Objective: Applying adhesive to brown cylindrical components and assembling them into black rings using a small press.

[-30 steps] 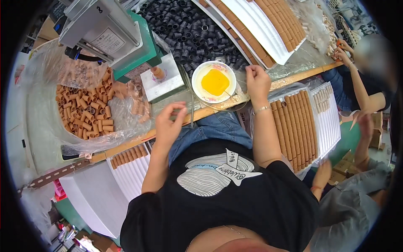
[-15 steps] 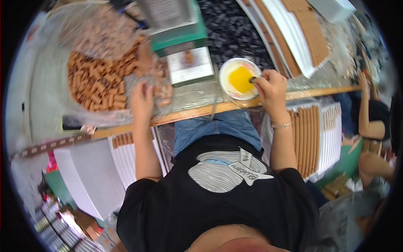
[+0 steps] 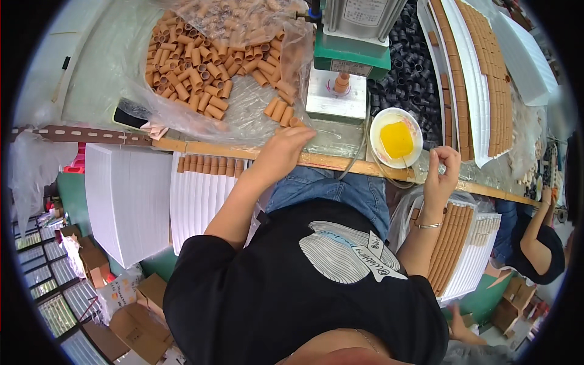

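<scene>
The left hand (image 3: 281,153) is laid flat on the table edge (image 3: 340,162), with the fingers stretched toward the loose brown tubes (image 3: 281,111) that lie just beside the fingertips, at about 12 o'clock from it; nothing is seen to be held in it. The right hand (image 3: 442,176) is raised near the table edge, with the fingers curled in narrowly; whether something thin is pinched between them cannot be told. A white bowl (image 3: 395,138) with yellow liquid is found at about 10 o'clock from the right hand, near it but not touched. At 12 o'clock from the bowl a heap of black rings (image 3: 413,67) is spread. Between the two hands, further back, a small press with a green base (image 3: 351,52) is placed on a white block, and one brown tube (image 3: 342,82) is stood upright on it. A large pile of brown tubes (image 3: 194,67) is kept on a clear plastic sheet at 11 o'clock from the left hand. White trays (image 3: 204,194) filled with rows of tubes are seen under the table at both sides of the person. The arm of another person (image 3: 535,234) is seen at 3 o'clock, well apart.
</scene>
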A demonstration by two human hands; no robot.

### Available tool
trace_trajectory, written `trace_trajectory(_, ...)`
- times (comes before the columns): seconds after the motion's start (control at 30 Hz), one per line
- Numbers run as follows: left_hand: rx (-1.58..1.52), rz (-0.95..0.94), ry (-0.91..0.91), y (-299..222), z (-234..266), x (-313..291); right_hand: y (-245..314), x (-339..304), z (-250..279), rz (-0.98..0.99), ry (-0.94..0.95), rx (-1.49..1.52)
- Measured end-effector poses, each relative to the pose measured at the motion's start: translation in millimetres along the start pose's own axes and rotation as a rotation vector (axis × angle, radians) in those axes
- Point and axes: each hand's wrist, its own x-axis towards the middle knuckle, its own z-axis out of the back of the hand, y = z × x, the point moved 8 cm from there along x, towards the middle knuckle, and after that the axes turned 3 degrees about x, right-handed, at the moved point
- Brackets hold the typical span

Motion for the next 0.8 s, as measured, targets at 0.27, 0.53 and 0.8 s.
trace_trajectory(0.27, 0.256, 0.385, -0.159, 82, 48, 24, 10, 1, -12, 0.114, 0.14, -0.151)
trace_trajectory(0.53, -0.359, 0.474, -0.189, 81, 50, 2, 9, -3, -15, 0.151, 0.158, -0.245)
trace_trajectory(0.8, -0.712, 0.222, -0.012, -19, -8, 24, 20, 0, -32, 0.266, 0.24, -0.45)
